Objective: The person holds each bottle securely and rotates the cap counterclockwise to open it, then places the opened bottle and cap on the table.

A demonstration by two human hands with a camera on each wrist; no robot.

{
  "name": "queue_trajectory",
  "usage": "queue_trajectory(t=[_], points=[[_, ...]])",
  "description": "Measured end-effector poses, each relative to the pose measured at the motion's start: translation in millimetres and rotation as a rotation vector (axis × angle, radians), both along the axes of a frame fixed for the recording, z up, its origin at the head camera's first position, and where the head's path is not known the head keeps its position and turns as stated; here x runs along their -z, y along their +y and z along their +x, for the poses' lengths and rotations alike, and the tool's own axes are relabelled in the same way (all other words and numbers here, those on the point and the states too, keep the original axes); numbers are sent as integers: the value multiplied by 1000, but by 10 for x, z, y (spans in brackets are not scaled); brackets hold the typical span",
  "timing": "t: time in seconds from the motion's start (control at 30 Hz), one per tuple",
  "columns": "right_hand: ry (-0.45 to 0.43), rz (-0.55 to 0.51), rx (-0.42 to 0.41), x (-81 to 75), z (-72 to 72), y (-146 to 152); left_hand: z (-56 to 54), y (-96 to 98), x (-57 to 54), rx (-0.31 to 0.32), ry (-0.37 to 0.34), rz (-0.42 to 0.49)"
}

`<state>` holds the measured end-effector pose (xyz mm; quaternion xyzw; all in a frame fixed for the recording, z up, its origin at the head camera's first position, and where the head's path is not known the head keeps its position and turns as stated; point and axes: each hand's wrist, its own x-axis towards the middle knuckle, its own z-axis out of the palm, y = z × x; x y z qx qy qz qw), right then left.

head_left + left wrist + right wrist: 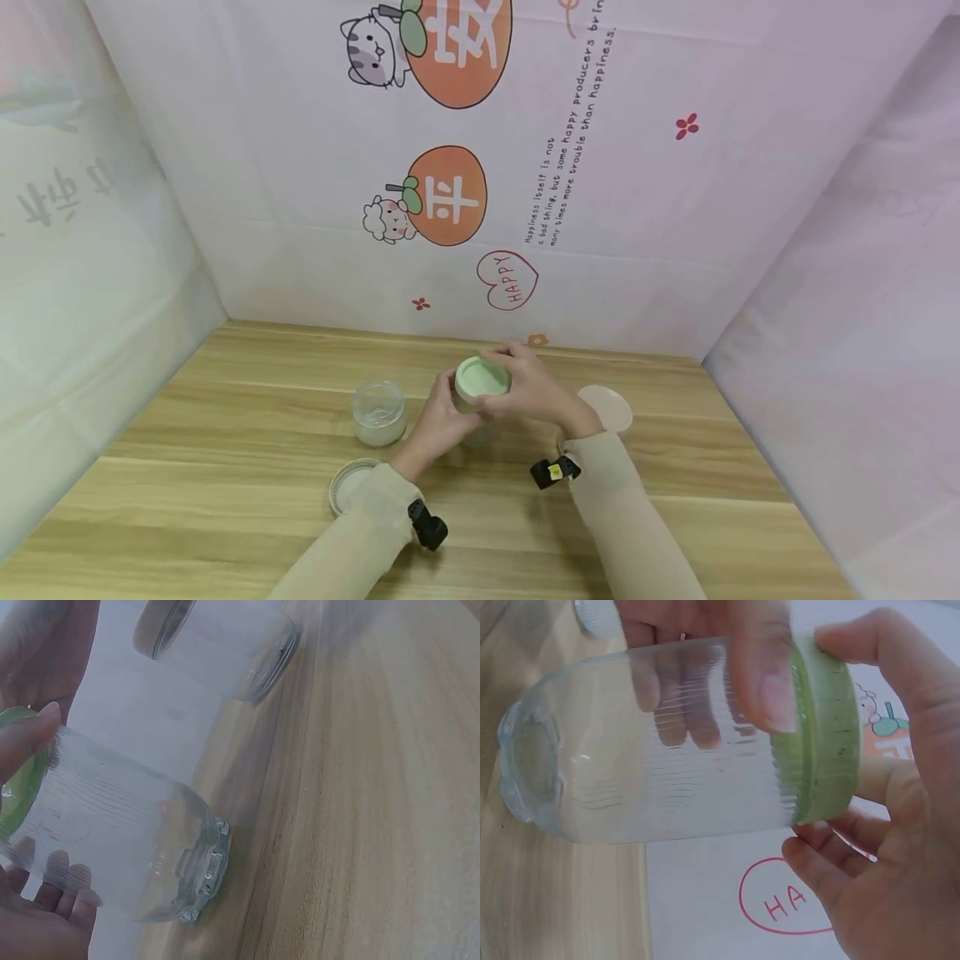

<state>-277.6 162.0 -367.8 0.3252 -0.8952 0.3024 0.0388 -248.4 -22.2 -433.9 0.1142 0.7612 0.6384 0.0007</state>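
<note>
A clear ribbed glass jar (697, 750) is held upright over the table, capped by a pale green lid (482, 377). My left hand (438, 425) grips the jar near its neck; in the right wrist view its thumb overlaps the lid's lower edge, and its fingers (679, 712) show through the glass. Around the lid's side curl the thumb and fingers of my right hand (528, 387). The left wrist view shows the jar's thick, knobbly base (206, 874) close over the wood.
An uncapped glass jar (378, 412) stands left of the hands. Near the left sleeve, a round rimmed lid (348, 483) lies on the wooden table (247, 417). Behind my right wrist stands another jar with a cream lid (606, 407). Printed cloth (615, 200) walls the table's back and sides.
</note>
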Motion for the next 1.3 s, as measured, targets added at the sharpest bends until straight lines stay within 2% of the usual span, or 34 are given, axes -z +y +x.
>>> queue_trajectory(t=[0.27, 0.43, 0.6, 0.7, 0.77, 1.07, 1.3], points=[[-89, 18, -59, -62, -18, 28, 12, 1, 5, -9, 11, 10], [-100, 11, -102, -117, -31, 41, 5, -2, 0, -3, 14, 21], [-117, 4, -96, -122, 0, 33, 0, -6, -4, -2, 23, -8], [-108, 7, -58, -124, 55, 8, 0, -9, -6, -1, 29, -21], [-67, 19, -24, -125, 92, -18, -3, -9, -8, -2, 32, -22], [189, 148, 226, -104, 267, -174, 0, -1, -6, 6, 9, -26], [260, 235, 366, -85, 369, -255, -11, -4, 28, 17, 7, 30]])
